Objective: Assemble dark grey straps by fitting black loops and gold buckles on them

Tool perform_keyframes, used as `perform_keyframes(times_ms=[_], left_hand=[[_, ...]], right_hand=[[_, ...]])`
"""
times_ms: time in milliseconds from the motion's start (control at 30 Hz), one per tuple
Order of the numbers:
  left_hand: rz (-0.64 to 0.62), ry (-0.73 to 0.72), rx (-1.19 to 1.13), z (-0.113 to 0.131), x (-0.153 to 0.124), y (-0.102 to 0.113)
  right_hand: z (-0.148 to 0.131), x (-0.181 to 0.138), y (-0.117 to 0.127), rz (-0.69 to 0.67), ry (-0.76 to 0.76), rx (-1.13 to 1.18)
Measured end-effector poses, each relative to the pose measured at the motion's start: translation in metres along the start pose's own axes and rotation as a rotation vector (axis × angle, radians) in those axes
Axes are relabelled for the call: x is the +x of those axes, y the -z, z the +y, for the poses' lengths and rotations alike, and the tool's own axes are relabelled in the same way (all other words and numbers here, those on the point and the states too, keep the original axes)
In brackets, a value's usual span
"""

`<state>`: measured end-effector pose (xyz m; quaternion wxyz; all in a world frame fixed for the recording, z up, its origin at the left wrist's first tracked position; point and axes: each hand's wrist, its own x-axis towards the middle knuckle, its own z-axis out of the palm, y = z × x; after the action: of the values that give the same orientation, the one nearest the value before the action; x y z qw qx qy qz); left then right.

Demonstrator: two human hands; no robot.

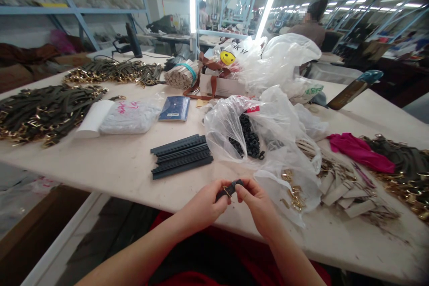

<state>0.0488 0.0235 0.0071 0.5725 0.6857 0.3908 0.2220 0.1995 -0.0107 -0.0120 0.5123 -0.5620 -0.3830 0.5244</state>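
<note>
Above the table's front edge, my left hand point(214, 197) and my right hand point(252, 192) meet around a short dark strap point(221, 194). A gold metal buckle or ring point(228, 192) sits on the strap between my fingers. Both hands are closed, with thumb and fingers pinching the strap from either side. Beyond them lies a stack of flat dark strips point(181, 155). To the right, an open clear plastic bag point(221, 120) contains small black loops point(250, 136). Gold hardware pieces point(294, 192) lie on plastic near my right hand.
Piles of dark straps with gold clasps point(43, 111) cover the left side. A blue booklet point(174, 108) and a wrapped white packet point(129, 114) lie mid-table. Beige straps point(348, 187), a magenta cloth point(360, 149) and a bottle point(355, 89) stand right. A person point(313, 24) sits behind.
</note>
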Motion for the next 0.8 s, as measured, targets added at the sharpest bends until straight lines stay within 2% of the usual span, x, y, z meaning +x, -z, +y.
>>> perform_keyframes(times_ms=[267, 433, 600, 800], left_hand=[[-0.013, 0.074, -0.012, -0.012, 0.002, 0.001], [-0.022, 0.103, 0.152, -0.006, 0.001, 0.004], [-0.001, 0.182, 0.364, -0.009, 0.001, 0.006], [0.015, 0.206, 0.470, -0.013, -0.001, 0.007]], right_hand=[[0.012, -0.010, 0.001, -0.117, 0.042, 0.108], [0.016, -0.011, 0.005, -0.112, -0.129, 0.145], [0.020, -0.013, 0.004, -0.291, -0.263, 0.234], [0.025, -0.016, 0.004, -0.215, -0.203, 0.162]])
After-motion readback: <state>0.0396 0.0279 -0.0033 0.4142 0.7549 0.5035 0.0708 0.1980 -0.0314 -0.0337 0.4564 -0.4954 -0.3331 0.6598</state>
